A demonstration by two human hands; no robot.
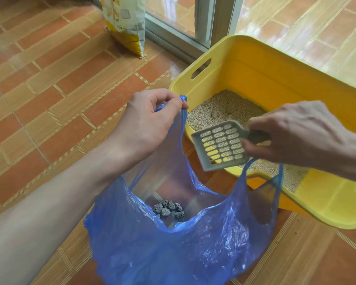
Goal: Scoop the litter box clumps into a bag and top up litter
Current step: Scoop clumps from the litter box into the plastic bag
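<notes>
Right hand (296, 138) grips the grey slotted plastic scoop (221, 146), empty, just right of the blue plastic bag (173, 243) my left hand (150, 122) pinches open.

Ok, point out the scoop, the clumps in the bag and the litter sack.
scoop (221, 145): head view, on its slotted blade.
clumps (168, 209): head view, middle of the grey pile inside the bag.
litter sack (125, 21): head view, on its front panel.

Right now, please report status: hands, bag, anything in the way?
Left hand pinches bag handle. Right hand holds empty scoop above it. Clumps in bag. Nothing in the way.
</notes>
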